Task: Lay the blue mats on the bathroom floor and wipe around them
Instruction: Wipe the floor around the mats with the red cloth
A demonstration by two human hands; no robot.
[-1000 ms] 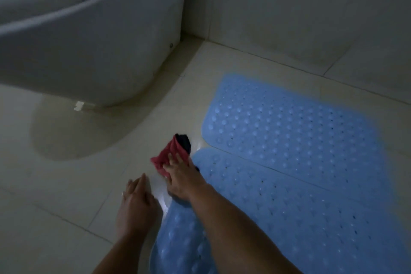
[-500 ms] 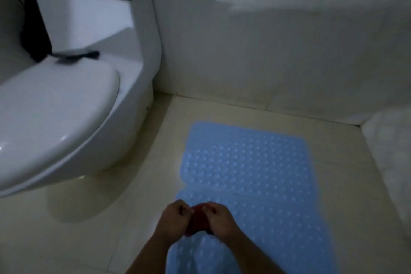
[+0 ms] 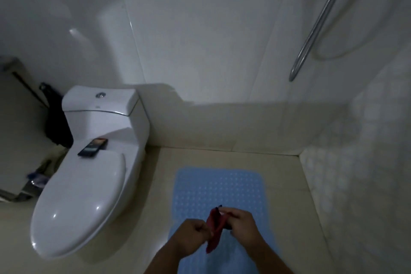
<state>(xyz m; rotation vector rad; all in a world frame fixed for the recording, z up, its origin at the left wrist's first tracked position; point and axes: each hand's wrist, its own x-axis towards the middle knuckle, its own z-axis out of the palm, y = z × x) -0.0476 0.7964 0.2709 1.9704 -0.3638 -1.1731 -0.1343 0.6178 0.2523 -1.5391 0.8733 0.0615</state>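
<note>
Over the blue mats [image 3: 219, 187] on the bathroom floor [image 3: 160, 184], we hold a red cloth [image 3: 214, 232] between both hands, lifted clear of the ground. Our left hand [image 3: 192, 239] has its fingers curled around the cloth's near side, and our right hand [image 3: 242, 226] pinches its other side, so the fabric hangs bunched between them with a dark corner poking out at the top. The mats already lie flat on the pale tiles, running from beneath our forearms toward the back wall, with bare floor showing on the left, on the right and beyond the far edge — we judge the laying part of the job done, though the seam between the pieces is hard to make out in this dim light. The toilet [image 3: 89, 176] stands just to the left of the mats, lid down, with a phone [image 3: 93, 147] resting at the back of the seat. A metal shower rail [image 3: 315, 22] slants down the wall at upper right. What seems left is the wiping — the strip between mats and toilet, the far margin by the wall, and the right side. With the cloth off the floor and gathered in both hands, we judge it is being refolded or wrung; we cannot tell which stretches have been wiped.
</note>
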